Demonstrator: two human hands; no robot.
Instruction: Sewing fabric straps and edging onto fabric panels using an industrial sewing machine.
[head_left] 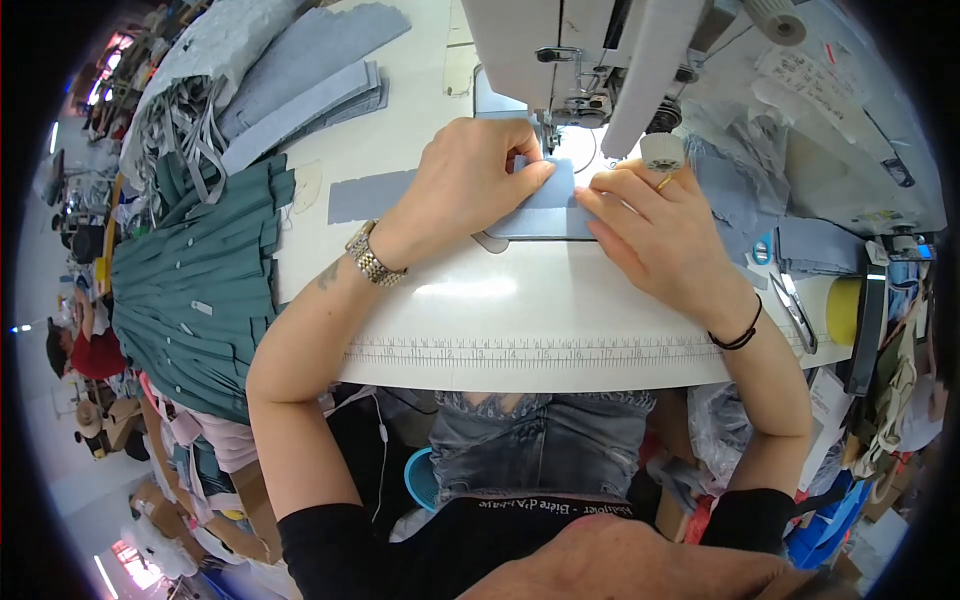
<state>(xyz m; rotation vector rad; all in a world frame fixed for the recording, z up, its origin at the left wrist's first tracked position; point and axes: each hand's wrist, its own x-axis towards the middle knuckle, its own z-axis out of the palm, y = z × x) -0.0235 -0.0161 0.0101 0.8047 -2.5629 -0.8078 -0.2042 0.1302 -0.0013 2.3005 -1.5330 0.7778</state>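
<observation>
A small grey-blue fabric piece (548,205) lies on the white sewing table (520,320), just in front of the needle of a white sewing machine (580,60). My left hand (465,185) lies flat over its left part, fingertips pressing near the presser foot (548,135). A metal watch is on that wrist. My right hand (650,225) presses the fabric's right edge with straight fingers, and wears a ring and a black wrist band. Both hands hold the piece down on the table.
A stack of grey-blue cut strips (300,85) and a loose strip (368,195) lie at the left. Folded green garments (200,285) hang over the left edge. Scissors (795,305) and more grey pieces (800,240) lie at the right. A ruler scale (520,352) runs along the table front.
</observation>
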